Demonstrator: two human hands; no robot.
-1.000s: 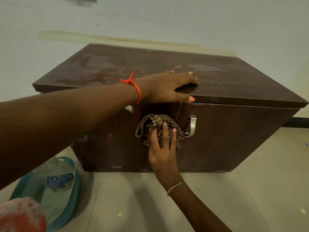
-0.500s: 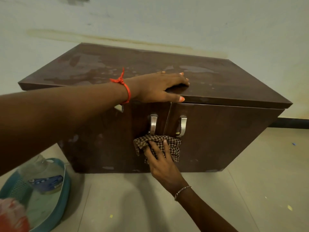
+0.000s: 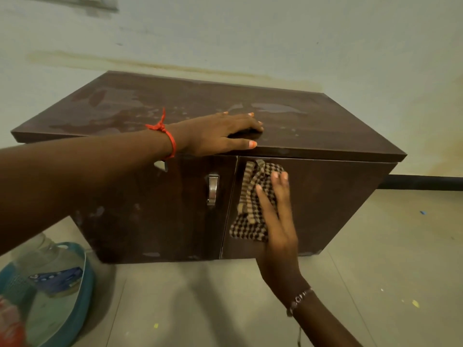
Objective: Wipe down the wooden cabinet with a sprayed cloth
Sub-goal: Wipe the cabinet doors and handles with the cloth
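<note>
The floor (image 3: 375,271) carries wooden cabinet (image 3: 325,196) and teal basin (image 3: 89,279).

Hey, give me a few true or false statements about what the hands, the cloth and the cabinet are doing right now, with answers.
1. The right hand presses the checked cloth against the right door. True.
2. The left hand holds a spray bottle. False: it rests flat on the cabinet top, holding nothing.
3. A metal handle shows on the left door. True.
4. The blue basin stands on the cabinet top. False: it is on the floor, at the cabinet's left.
</note>
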